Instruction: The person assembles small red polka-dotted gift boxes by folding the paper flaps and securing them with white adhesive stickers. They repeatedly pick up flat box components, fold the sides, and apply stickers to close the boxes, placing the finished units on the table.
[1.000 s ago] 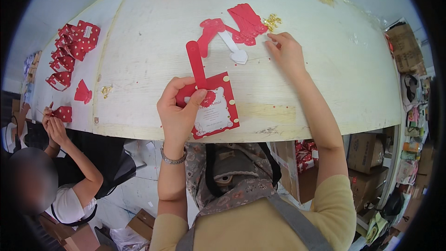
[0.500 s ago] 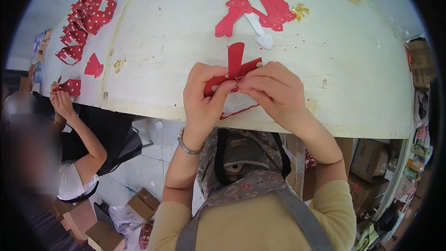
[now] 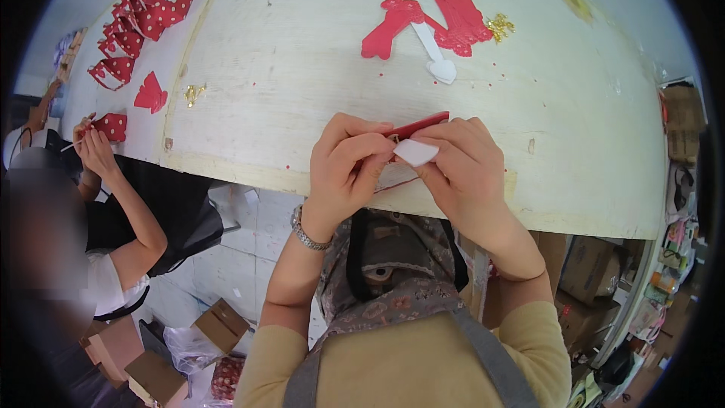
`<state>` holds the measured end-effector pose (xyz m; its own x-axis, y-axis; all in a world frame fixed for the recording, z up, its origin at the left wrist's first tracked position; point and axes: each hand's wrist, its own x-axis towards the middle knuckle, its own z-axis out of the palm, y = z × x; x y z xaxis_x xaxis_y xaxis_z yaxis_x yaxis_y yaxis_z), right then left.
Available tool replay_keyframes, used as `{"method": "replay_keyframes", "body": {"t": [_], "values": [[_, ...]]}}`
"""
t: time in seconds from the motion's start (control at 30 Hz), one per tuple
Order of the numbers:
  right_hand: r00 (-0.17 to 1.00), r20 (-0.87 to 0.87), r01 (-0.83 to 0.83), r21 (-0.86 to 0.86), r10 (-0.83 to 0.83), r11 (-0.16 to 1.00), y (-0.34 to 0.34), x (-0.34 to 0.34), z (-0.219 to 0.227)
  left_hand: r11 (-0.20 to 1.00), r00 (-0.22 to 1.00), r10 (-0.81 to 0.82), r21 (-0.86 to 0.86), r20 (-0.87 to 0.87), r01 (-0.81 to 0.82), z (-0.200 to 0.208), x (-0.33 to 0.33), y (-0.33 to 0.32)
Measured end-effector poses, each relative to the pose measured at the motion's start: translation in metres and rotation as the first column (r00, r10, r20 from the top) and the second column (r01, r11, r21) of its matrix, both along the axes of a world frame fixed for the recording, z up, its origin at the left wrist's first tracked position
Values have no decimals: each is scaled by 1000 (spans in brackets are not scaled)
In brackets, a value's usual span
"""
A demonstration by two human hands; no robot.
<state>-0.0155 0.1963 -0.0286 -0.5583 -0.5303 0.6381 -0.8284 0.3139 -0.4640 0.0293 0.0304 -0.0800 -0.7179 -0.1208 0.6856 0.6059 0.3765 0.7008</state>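
Near the table's front edge, both my hands hold a small red paper box (image 3: pixel 427 122), mostly covered by my fingers. A paper strip (image 3: pixel 417 153) with its white side up is bent over toward me, its rounded end between my hands. My left hand (image 3: pixel 347 157) has its fingers closed on the left side of the box and strip. The fingers of my right hand (image 3: pixel 467 162) pinch the right side. What lies beneath the fingertips is hidden. Beyond my hands lie red paper strips with lacy ends (image 3: pixel 461 15) and a white-side-up strip with a heart-shaped end (image 3: pixel 440 68).
Small gold metal pieces (image 3: pixel 501 26) lie beside the strips, with more gold pieces (image 3: pixel 195 95) at left. Red polka-dot paper boxes (image 3: pixel 140 23) are lined up at far left. A co-worker's hands (image 3: pixel 97 149) hold another dotted piece (image 3: pixel 113 126). Cartons (image 3: pixel 593 268) stand under the table.
The red strip that stood up from the box is now bent toward me, showing its white side. Both hands have shifted slightly and turned the box. The view has moved a little.
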Motion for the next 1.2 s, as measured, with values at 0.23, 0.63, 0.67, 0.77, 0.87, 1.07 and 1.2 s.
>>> {"method": "replay_keyframes", "body": {"t": [0.23, 0.63, 0.67, 0.77, 0.87, 1.07, 1.2], "values": [[989, -141, 42, 48, -35, 998, -1, 2, -4, 998, 995, 63, 30, -75, -61, -7, -3, 2], [999, 14, 45, 27, -45, 999, 2, -10, 1, 995, 993, 75, 59, 86, -80, 6, 0, 1], [999, 18, 37, 40, -37, 999, 2, -11, 2, 995, 995, 72, 69, 69, -76, 5, 0, 2], [993, 116, 5, -14, -3, 1000, 0, -12, 3, 995, 997, 59, 76, 55, -63, 4, 0, 1], [998, 24, 59, -12, -58, 998, -2, -7, 1, 988, 987, 52, 137, 155, -74, 7, 5, 2], [997, 6, -75, 39, 75, 996, 9, -9, -6, 992, 995, 41, 118, 87, -51, 2, 10, 6], [986, 90, -136, -45, 139, 990, 12, -9, -11, 1000, 1000, 0, 22, 13, 0, -3, 13, 5]]}}
